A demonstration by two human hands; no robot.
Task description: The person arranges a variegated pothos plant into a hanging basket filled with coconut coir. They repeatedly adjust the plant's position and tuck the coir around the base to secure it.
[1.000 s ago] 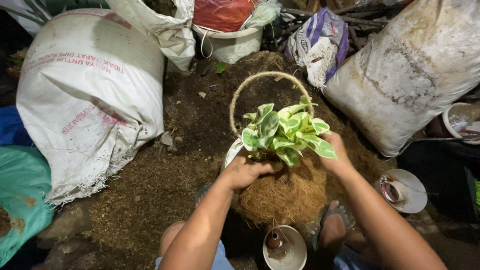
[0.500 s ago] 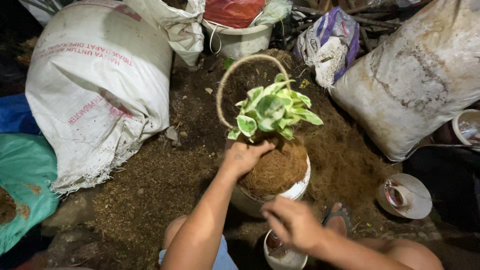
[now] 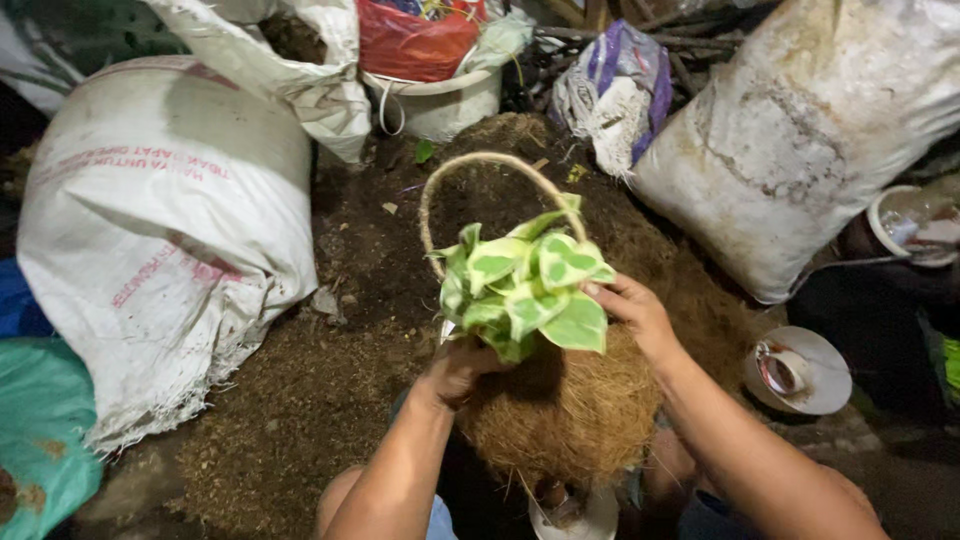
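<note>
A round coconut-fibre basket with a looped rope handle holds a small plant with green-and-cream leaves. My left hand grips the basket's near left rim under the leaves. My right hand presses on the right rim, fingers touching the plant's base. The basket is lifted above a white pot that peeks out below it. Both forearms reach up from the bottom of the view.
Loose brown soil covers the ground. A big white sack lies at left, another at right. A white bucket with a red bag stands behind. A white dish sits at right, a teal bag at lower left.
My right hand came up from near my lap and took the basket's right side again. The basket with the plant shifted lower and closer, now covering the white pot.
</note>
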